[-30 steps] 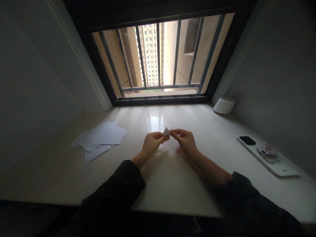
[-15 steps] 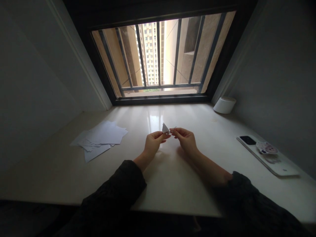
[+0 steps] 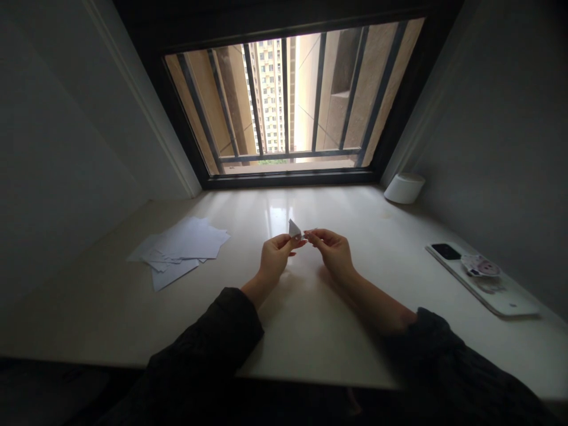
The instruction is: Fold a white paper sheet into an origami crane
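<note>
Between my two hands, above the middle of the pale sill, is a small piece of folded paper (image 3: 294, 229) with a pointed tip standing up. My left hand (image 3: 276, 255) pinches its lower part between thumb and fingers. From the other side my right hand (image 3: 332, 245) is closed in a pinch at the paper's right end, where a thin pale bit shows by the fingertips. The fingers hide much of the paper, so its full shape cannot be made out.
Loose white sheets (image 3: 189, 244) lie in an overlapping pile on the left of the sill (image 3: 284, 331). A white phone (image 3: 510, 299) with a cartoon grip lies at the right. A white round object (image 3: 404, 188) stands in the back right corner, near the barred window (image 3: 284, 180).
The folded paper has tilted and shifted slightly left in my fingers. My right fingertips are a little closer to my left ones. The pile and the phone stay put.
</note>
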Action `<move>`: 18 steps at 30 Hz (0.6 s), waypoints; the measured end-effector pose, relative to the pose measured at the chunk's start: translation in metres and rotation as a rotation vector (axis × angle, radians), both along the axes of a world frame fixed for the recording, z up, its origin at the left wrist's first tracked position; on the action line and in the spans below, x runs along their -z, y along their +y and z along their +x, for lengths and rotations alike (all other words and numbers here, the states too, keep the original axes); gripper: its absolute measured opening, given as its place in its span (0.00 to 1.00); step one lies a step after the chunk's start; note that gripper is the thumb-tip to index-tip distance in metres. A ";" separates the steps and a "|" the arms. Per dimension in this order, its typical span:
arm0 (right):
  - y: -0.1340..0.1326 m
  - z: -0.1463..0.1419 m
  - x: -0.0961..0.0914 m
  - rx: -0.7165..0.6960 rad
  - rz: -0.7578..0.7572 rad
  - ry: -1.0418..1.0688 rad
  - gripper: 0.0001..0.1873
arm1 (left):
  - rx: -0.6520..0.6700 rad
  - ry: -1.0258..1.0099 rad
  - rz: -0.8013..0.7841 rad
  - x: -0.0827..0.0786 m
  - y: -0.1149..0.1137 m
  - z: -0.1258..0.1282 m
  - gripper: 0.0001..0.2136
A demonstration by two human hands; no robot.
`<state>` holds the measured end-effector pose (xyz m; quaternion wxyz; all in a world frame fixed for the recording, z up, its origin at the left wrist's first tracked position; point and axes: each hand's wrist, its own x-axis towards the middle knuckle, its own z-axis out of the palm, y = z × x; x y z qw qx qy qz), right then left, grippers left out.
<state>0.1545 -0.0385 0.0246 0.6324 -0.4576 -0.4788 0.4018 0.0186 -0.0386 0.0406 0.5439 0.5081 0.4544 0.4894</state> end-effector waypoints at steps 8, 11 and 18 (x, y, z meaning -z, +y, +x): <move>0.000 -0.001 0.001 -0.038 -0.019 -0.026 0.11 | -0.015 0.122 0.108 0.010 0.005 -0.002 0.12; 0.002 0.001 0.002 -0.062 -0.015 -0.040 0.11 | -0.048 0.234 0.199 0.014 0.006 -0.004 0.11; 0.006 0.006 0.005 -0.021 0.023 -0.090 0.13 | -0.044 0.314 0.224 0.015 0.006 -0.005 0.11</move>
